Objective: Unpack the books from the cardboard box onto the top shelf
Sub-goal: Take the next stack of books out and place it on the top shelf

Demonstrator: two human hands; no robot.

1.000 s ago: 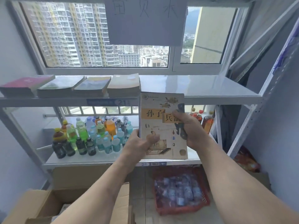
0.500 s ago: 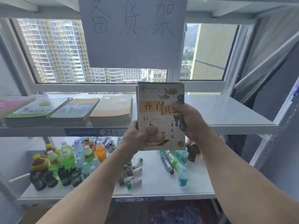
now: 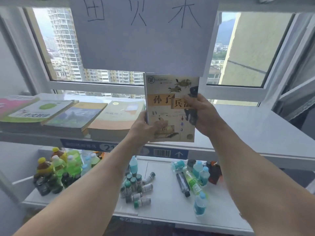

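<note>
The top shelf [image 3: 255, 126] runs across the middle of the frame as a pale slab, bare at centre right and carrying a row of four books [image 3: 71, 116] lying flat at centre left. Below it, in the lower half of the frame, a second shelf [image 3: 163, 198] holds drink bottles [image 3: 61, 167], some upright at the left, others toppled at centre and right. At the centre of the frame a person holds the book [image 3: 170, 106] upright, cover toward the camera, above the top shelf's front edge and just beside the rightmost flat book. The left hand [image 3: 144, 128] grips its lower left corner, thumb on the cover; the right hand [image 3: 202, 113] grips the right edge, fingers curled over it. The cardboard box is out of view. The likely risk is in laying the book flat: tipped carelessly, its spine could catch the neighbouring book's edge and shove the row, or it could land overhanging the front lip and slide onto the bottles below.
</note>
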